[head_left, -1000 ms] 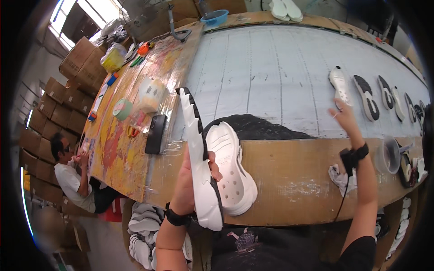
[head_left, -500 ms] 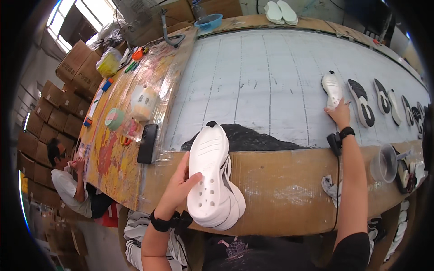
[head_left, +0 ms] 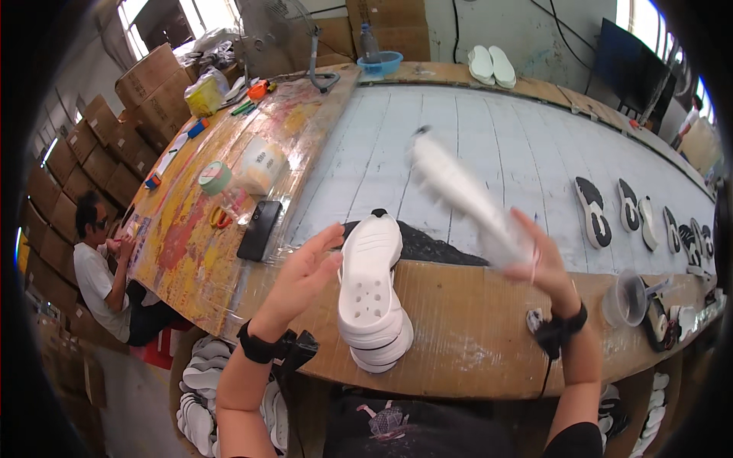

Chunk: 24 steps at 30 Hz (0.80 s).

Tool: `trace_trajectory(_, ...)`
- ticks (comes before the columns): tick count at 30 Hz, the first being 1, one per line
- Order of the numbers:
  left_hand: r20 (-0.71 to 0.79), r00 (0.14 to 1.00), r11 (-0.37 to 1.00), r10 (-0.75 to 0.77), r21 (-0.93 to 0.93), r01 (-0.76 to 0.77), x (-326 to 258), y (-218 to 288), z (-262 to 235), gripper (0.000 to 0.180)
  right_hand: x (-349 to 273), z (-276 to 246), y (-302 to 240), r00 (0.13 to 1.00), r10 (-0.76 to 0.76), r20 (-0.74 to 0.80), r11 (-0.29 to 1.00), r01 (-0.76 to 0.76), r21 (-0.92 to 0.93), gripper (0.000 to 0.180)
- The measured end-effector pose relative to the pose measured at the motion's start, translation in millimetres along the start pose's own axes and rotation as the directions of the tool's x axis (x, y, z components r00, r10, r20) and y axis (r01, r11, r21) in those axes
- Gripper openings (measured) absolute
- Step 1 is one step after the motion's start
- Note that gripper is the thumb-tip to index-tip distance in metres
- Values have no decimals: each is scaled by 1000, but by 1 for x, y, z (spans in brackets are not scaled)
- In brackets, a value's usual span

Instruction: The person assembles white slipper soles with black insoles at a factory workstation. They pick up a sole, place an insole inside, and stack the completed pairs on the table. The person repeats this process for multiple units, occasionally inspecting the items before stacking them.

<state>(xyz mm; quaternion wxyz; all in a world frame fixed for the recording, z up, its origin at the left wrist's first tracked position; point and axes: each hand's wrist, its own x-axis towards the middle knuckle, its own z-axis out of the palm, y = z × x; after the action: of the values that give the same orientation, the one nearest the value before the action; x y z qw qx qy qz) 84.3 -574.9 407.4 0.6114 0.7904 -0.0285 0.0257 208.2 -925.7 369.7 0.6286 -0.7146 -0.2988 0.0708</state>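
White shoe soles [head_left: 368, 263] lie stacked on the cardboard-covered near edge, with vent holes and a small black tab on the top one. Just left of them is my left hand [head_left: 301, 282], fingers stretched out and holding nothing. My right hand [head_left: 546, 267] grips one end of another white shoe sole [head_left: 466, 187], which is smeared by motion and tilts up and leftward above the light table [head_left: 489, 114]. A black patch [head_left: 435, 244] lies on the table behind the stack. Both wrists carry black bands with small devices.
Black-and-white soles [head_left: 593, 214] line the right side, near a clear plastic cup [head_left: 624, 298]. A phone [head_left: 259, 230], a jar [head_left: 221, 183] and orange scissors [head_left: 221, 218] are on the stained left table. Another person [head_left: 103, 267] sits at far left. White soles [head_left: 492, 67] rest on the back ledge.
My right hand has lifted the white sole from the table's right side and brought it leftward. My left hand has let go of the stacked soles. The view has shifted slightly.
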Motion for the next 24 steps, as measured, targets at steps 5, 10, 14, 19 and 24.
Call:
trace_trajectory(5, -205, 962, 977, 179, -81, -199, 3, 53, 15, 61, -31, 52, -74, 889, -383, 252, 766, 458, -451, 83)
trace_trajectory(10, -189, 982, 829, 6, -548, -110, 5, 53, 3, 42, -64, 62, -76, 739, -612, 282, 480, 631, -610, 80)
trace_trajectory(14, -233, 960, 712, -156, -700, -54, 1, 67, 11, 41, -66, 56, -75, 894, -395, 213, 797, 449, -404, 90)
trace_trajectory(19, -63, 991, 764, 118, -632, -131, -13, 84, 41, 55, -60, 77, -60, 975, 158, 159, 915, -205, 349, 49)
trace_trajectory(24, -179, 981, 819, 69, -551, -158, -27, 85, 69, 64, -53, 100, -77, 910, 299, 288, 652, -415, 634, 43)
